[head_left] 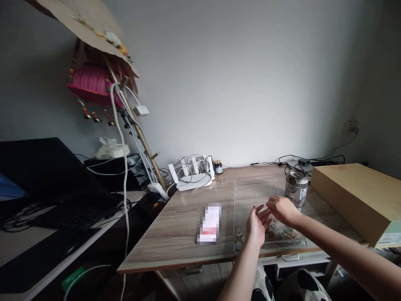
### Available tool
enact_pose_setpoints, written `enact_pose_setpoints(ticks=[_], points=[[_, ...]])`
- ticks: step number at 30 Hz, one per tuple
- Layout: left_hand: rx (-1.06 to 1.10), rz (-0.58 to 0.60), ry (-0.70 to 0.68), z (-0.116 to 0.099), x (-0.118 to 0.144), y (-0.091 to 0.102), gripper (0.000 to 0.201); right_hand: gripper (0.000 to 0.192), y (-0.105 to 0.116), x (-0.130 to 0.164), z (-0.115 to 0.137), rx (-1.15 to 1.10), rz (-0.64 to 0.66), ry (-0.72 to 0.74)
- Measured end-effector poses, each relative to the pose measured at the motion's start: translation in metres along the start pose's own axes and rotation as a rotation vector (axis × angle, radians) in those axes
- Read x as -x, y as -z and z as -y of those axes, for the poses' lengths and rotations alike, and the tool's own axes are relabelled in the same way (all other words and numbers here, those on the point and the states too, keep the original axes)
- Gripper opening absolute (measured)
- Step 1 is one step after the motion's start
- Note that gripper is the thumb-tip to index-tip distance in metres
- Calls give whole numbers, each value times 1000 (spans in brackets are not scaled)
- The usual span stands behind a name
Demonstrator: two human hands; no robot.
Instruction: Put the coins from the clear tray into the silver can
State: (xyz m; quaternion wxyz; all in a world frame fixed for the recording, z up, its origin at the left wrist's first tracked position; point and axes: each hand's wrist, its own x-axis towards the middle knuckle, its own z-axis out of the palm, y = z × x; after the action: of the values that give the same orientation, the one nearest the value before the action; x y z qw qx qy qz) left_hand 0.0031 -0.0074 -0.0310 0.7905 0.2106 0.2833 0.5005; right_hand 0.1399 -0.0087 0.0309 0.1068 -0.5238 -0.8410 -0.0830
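My left hand [257, 225] is turned palm up over a clear plastic tray [234, 213], its fingers loosely curled and apart. Whether anything lies in that palm is too small to tell. Just above its fingertips, my right hand [284, 210] has thumb and fingers pinched together; what they hold, if anything, is hidden. Several coins [293, 234] lie in the tray, some of them behind my left hand. A silvery tin [296, 190] with a slot in its lid stands upright beyond my right hand.
A phone-shaped item [209, 224], blurred out, lies left of the tray. A large tan box [354, 192] occupies the right side of the table [169, 240]. Farther back are a white router [194, 182] and a small dark jar [218, 167]. A white cable [125, 188] hangs at the left.
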Motion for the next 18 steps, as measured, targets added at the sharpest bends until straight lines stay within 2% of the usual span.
enact_pose_setpoints(ticks=[2, 4, 5, 7, 10, 13, 15, 17, 18], points=[[-49, 0, -8, 0, 2, -1, 33, 30, 22, -8, -23, 36, -135, -163], [-112, 12, -21, 0, 4, -1, 33, 30, 44, -17, -55, 92, -268, -400], [-142, 20, -28, 1, 4, -1, 32, 29, 53, -22, -72, 124, -264, -509], [-184, 26, -41, 1, 5, 0, 32, 25, 61, -28, -102, 155, -170, -643], [-219, 23, -56, 2, 5, 0, 30, 22, 60, -28, -128, 135, -15, -692], [-258, 34, -68, 3, 5, -3, 30, 23, 58, -22, -129, 123, 0, -698], [-334, 13, -106, 5, 8, -6, 29, 24, 58, -16, -115, 152, -83, -674], [-492, -16, -239, 5, 11, -8, 28, 28, 54, -9, -90, 161, -159, -597], [-593, -23, -336, 4, 13, -8, 28, 30, 49, -3, -74, 141, -146, -536]])
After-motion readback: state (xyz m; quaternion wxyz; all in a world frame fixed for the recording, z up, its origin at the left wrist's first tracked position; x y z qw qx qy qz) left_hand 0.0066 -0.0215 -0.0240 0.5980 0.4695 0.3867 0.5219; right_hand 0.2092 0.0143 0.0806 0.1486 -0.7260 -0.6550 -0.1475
